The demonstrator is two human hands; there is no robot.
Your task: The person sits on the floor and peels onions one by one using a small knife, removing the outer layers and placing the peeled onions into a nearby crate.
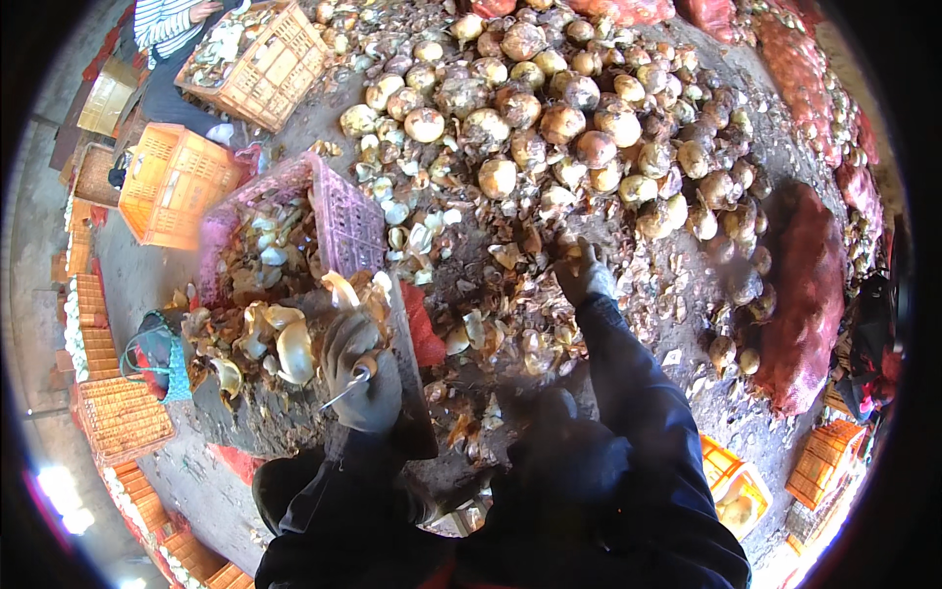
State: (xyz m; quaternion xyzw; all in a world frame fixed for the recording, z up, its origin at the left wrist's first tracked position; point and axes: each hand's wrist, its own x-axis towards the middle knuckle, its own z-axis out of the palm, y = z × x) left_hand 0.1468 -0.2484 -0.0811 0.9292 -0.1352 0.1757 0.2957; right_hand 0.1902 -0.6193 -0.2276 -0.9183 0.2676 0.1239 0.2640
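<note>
My left hand (pixel 364 375), in a grey work glove, is closed around a small tool (pixel 362 374) with a wooden handle and a thin metal blade. It rests at the edge of a dark block (pixel 272 423) heaped with onion skins (pixel 254 335). Farther out, my gloved right hand (pixel 587 278) reaches down to the littered ground. Its fingertips are at a small onion (pixel 568 248); whether they grip it is not clear. Beyond them spreads a large pile of unpeeled onions (pixel 563 124).
A purple plastic crate (pixel 352 217) holds peelings. Orange crates (pixel 180 184) stand at left, near a person in a striped sleeve (pixel 165 26). A teal woven basket (pixel 173 364) sits beside the block. A full red mesh sack (pixel 802 302) lies at right.
</note>
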